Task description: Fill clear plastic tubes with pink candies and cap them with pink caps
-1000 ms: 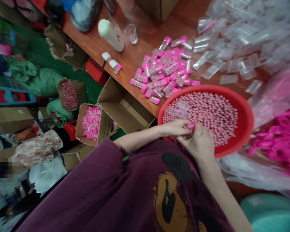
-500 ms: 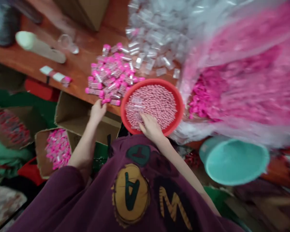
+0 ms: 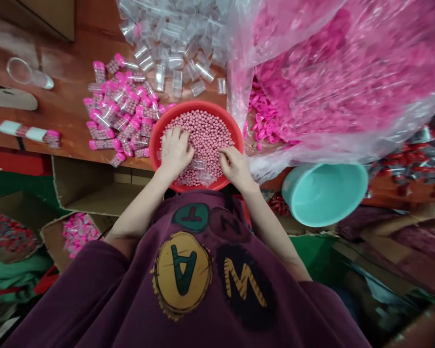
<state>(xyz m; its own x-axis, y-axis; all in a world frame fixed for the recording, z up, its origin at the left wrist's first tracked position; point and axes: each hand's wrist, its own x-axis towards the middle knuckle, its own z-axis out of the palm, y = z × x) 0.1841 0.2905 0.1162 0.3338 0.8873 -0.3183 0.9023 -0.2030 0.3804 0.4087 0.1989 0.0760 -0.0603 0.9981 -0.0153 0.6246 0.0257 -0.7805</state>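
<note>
1. Red plastic makes the bowl (image 3: 238,133), which sits at the table (image 3: 70,96) edge, directly in front of the person and filled with pink beads (image 3: 208,128).
2. The left hand (image 3: 174,152) lies palm down over the left part of the beads, its fingers spread and loosely bent, gripping nothing visible.
3. The right hand (image 3: 235,168) is at the bowl's right side, fingers curled in toward the thumb; its fingertips are partly hidden, so I cannot tell whether they pinch anything.
4. Clear tubes (image 3: 199,165) lie on the beads between the hands, toward the near rim.
5. Pink-capped bottles (image 3: 125,113), many with beads inside, are heaped just left of the bowl.
6. Empty tubes (image 3: 176,63) are piled beyond it.
7. On the right, a plastic bag (image 3: 362,82) holds bright pink pieces, with a teal tub (image 3: 328,193) below it.
</note>
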